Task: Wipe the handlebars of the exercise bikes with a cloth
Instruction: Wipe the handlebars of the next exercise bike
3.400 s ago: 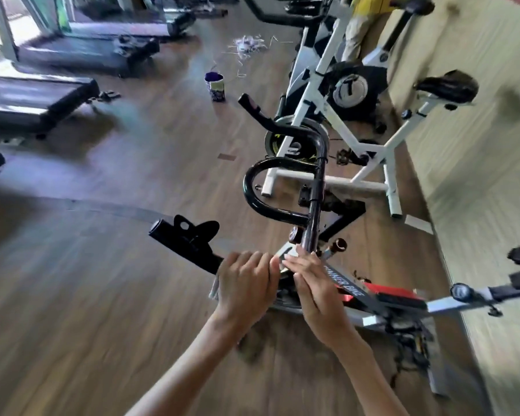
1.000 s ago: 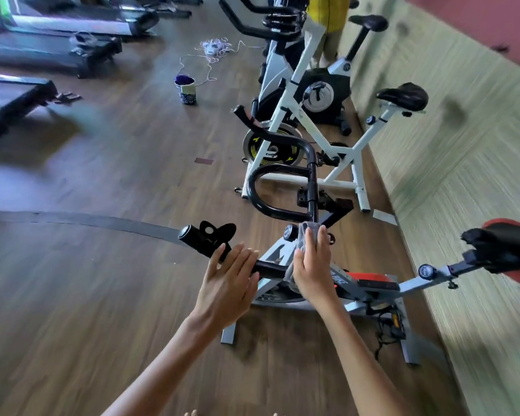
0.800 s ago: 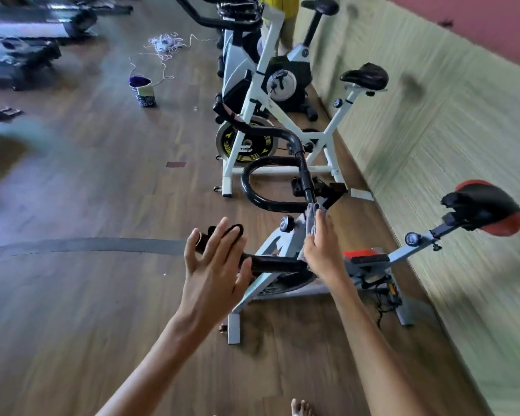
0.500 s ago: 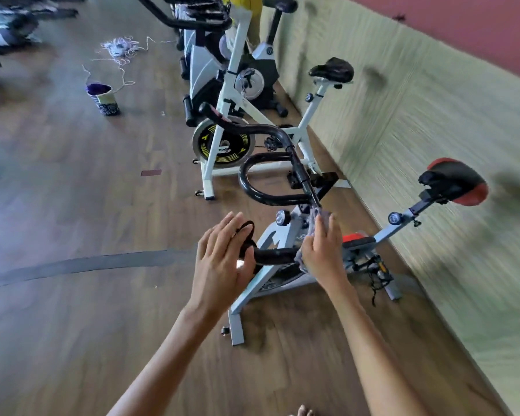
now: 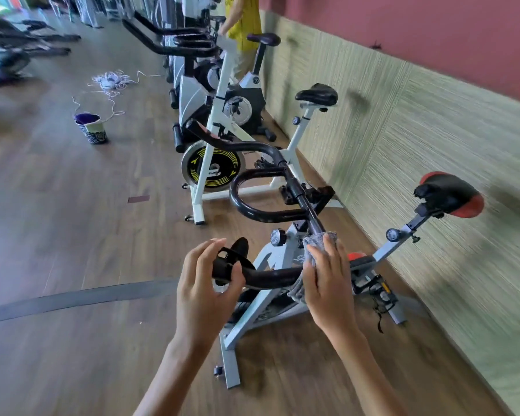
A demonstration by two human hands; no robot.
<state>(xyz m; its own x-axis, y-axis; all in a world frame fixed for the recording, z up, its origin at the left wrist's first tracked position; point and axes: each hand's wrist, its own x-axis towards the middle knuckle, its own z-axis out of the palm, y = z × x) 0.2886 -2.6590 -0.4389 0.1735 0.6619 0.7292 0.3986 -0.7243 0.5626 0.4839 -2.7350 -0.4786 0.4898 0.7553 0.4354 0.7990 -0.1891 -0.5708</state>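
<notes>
A grey-framed exercise bike stands below me with black handlebars point(image 5: 254, 210) that loop out in front. My right hand point(image 5: 327, 280) presses a grey cloth point(image 5: 315, 244) around the bar where the near arm meets the centre stem. My left hand point(image 5: 206, 283) curls loosely around the near bar's end point(image 5: 227, 265), thumb under it, fingers spread and partly apart from the bar. The bike's red and black saddle point(image 5: 451, 195) sits at the right.
A white bike point(image 5: 222, 139) with a yellow-marked flywheel stands just beyond, then more bikes along the green panelled wall point(image 5: 433, 151). A person in yellow point(image 5: 246, 22) stands at the far end. A small bucket point(image 5: 92, 130) and tangled white cord lie on the wooden floor; treadmills at far left.
The cloth passed from my left hand to my right, which now holds it at the stem. My left hand slid out to the bar's end. The view swung right toward the wall.
</notes>
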